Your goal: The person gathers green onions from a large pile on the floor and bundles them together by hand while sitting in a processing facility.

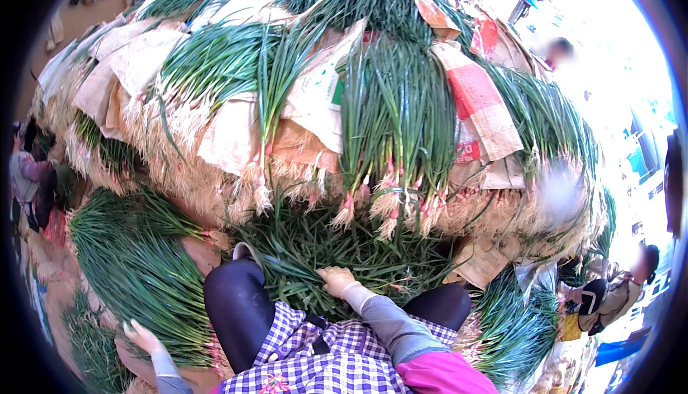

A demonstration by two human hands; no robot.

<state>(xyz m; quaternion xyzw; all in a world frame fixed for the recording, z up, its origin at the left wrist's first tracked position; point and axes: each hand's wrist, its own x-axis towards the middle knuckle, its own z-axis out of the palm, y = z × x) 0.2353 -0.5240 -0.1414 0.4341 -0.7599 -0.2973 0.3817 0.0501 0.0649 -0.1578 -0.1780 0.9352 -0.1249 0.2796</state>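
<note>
Between my spread knees lies a loose heap of green onion leaves. My right hand rests in this heap, its fingers curled over some of the leaves. Out to the left, my left hand hangs with its fingers apart and nothing in it. It is beside a large bundle of green onions with long green tops and pinkish bulb ends. In front of me rises a big stack of green onions, their pale roots hanging toward me.
Cloth and paper sacks are draped between the stacked bunches. More green onions lie by my right knee, near a brown cardboard piece. A person is at the right, another at the far left, and legs show behind the stack.
</note>
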